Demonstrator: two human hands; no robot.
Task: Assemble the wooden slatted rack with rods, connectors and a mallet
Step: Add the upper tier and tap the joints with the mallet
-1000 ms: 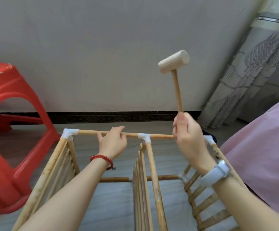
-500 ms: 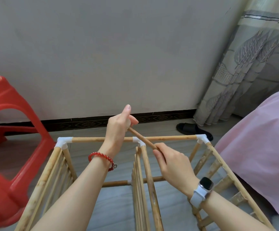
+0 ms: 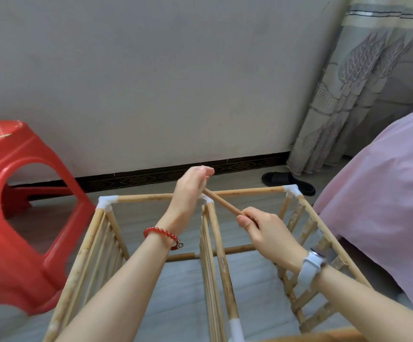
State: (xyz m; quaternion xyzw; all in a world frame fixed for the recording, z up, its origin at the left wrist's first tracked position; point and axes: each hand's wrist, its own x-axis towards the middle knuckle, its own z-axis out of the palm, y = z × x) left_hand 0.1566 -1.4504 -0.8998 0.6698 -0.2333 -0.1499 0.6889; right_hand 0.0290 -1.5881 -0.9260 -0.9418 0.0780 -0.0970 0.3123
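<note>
Two hands work over the far top rail of the wooden rack (image 3: 227, 287), which fills the lower middle of the frame. Nearest, right of centre, the right hand (image 3: 266, 233) has its fingers curled round the tail of the mallet handle (image 3: 222, 203). The handle's long axis runs diagonally from lower right to upper left, pointing away toward the wall. Its far end disappears behind the left hand (image 3: 191, 187), just above centre, so the mallet head is hidden. That hand is cupped about where the head should be, fingers together and stretched forward; whether it grips anything I cannot tell. Beneath it sits the middle white connector (image 3: 209, 199), joining the top rail (image 3: 247, 192) and the centre slatted panel. The step in hand looks like tapping this joint home; the next move would call for a clear swing with the left hand moved off the joint
</note>
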